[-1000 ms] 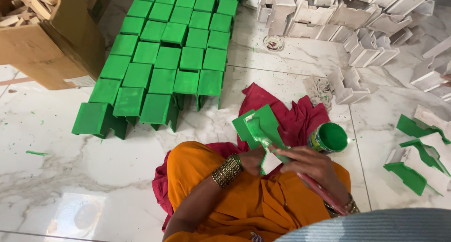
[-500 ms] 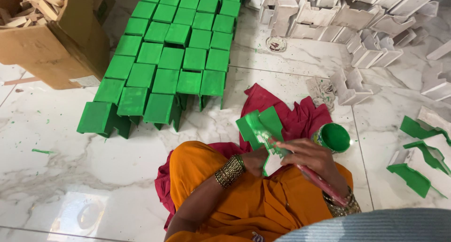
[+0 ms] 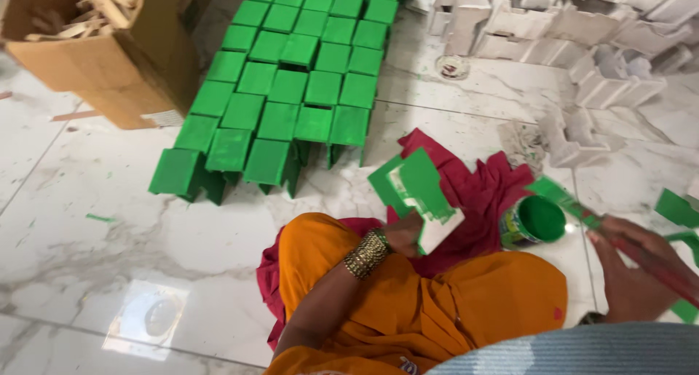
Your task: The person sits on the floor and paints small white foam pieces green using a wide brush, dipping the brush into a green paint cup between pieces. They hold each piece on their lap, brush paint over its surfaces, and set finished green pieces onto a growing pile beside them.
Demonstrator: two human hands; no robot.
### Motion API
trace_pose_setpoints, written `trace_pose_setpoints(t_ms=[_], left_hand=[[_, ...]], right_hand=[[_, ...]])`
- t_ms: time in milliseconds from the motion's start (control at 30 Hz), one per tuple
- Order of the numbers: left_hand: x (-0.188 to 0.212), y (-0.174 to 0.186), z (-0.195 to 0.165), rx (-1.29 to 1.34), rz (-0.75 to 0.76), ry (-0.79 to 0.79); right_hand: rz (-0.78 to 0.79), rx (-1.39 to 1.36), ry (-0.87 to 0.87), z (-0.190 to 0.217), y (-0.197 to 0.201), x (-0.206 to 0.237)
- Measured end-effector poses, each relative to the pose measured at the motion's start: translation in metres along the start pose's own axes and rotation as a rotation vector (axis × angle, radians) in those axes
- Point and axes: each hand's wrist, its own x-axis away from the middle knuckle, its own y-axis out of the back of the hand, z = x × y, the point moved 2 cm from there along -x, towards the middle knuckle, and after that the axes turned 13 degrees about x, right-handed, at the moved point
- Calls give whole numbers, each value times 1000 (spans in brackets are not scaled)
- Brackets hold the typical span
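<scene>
Nearest the camera, over the orange-draped lap (image 3: 437, 309), the left hand (image 3: 404, 233) holds a block (image 3: 419, 193) by its lower edge. Its fingers are clamped on the unpainted white end — a grip that appears chosen to keep skin off the wet green faces, which are tilted up toward the viewer. A gold bangle (image 3: 366, 253) sits at that wrist.

At right, the right hand (image 3: 630, 269) has its fingers closed around a brush (image 3: 582, 213) with a red handle. The green-loaded tip rests at the rim of the paint can (image 3: 534, 220), which stands just beside the knee, within easy reach for dipping. A red cloth (image 3: 480, 193) lies under the can and lap, probably to shield the marble floor (image 3: 109, 273).

Farther out, painted green blocks (image 3: 291, 91) stand in close rows, likely set apart to dry. Beyond and to the right, unpainted white blocks (image 3: 582, 54) are heaped loosely. A cardboard box (image 3: 95, 54) of wood scraps sits far left.

Limits of view: the right hand's lower part is cut off, and the brush handle runs out of frame. More green pieces (image 3: 677, 207) at the right edge are only partly visible.
</scene>
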Motion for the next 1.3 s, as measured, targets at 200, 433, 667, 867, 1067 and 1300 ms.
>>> trace_pose_setpoints(t_ms=[200,433,667,867,1067,1300], left_hand=[[-7,-21,37,-1,-9,-33],[-14,-31,39,99,-102,-181],[-23,-48,61,83,-84,-77],[-27,-56,77,23,-22,-101],[-33,-54,75,132,2,-67],[-32,-52,65,75,-49,-103]], right_hand=[[-353,6,-248,-103,-34,1],[-260,165,-445,-161,-61,22],[-137,359,-439,-172,-106,-5],[-108,412,-510,-182,-124,-18],[-102,433,-473,-182,-142,-23],[-154,348,-573,-185,-125,-10]])
